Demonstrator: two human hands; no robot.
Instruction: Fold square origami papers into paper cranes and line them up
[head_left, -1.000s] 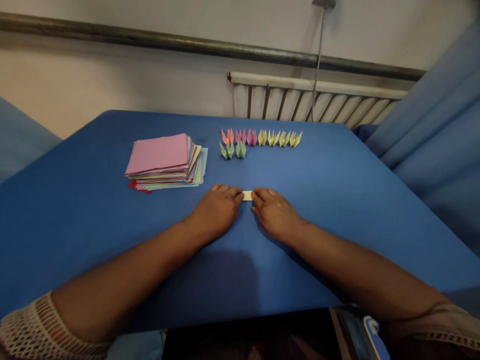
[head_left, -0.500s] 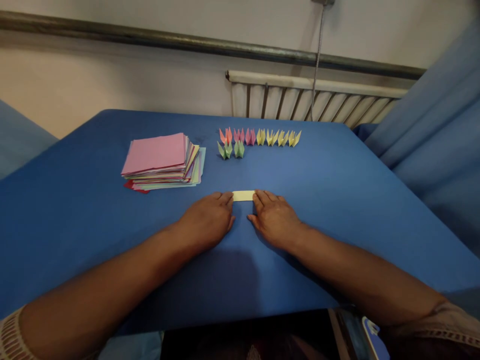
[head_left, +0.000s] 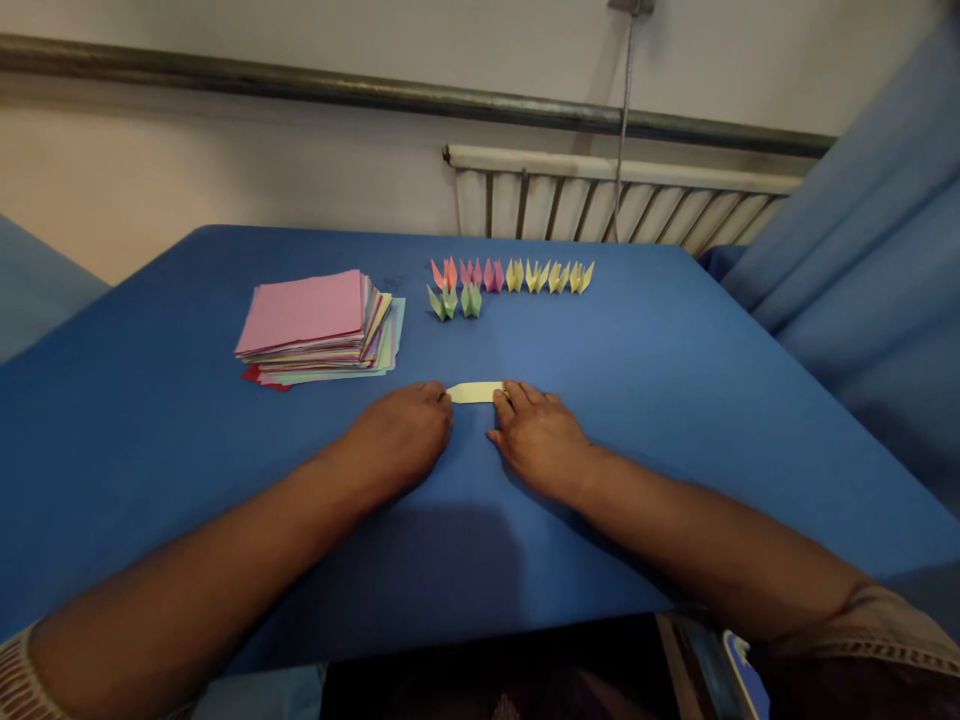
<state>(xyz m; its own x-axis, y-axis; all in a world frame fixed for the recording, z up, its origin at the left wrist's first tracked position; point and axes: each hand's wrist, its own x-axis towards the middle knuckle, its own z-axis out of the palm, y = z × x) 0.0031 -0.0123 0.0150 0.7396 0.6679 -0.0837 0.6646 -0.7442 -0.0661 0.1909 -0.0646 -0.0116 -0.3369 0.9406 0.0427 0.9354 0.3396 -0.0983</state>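
Note:
A narrow folded strip of pale yellow paper lies on the blue table between my hands, its left end tapering to a point. My left hand has its fingers closed at that pointed tip. On the opposite end, my right hand lays its fingers over the paper against the table, thumb apart on the cloth. The fingers cover the strip's right end. Beyond the hands stand small folded paper cranes: an orange-red one, pink ones, several yellow ones and two green ones.
A thick stack of coloured paper, pink sheet uppermost, sits left of the cranes. The blue-covered table reaches to a wall with a radiator and a pipe. A blue curtain hangs at the right.
My left hand has shifted left along the strip, uncovering its pointed left end. The right index finger now bends more at the strip's right end. The whole view has moved slightly.

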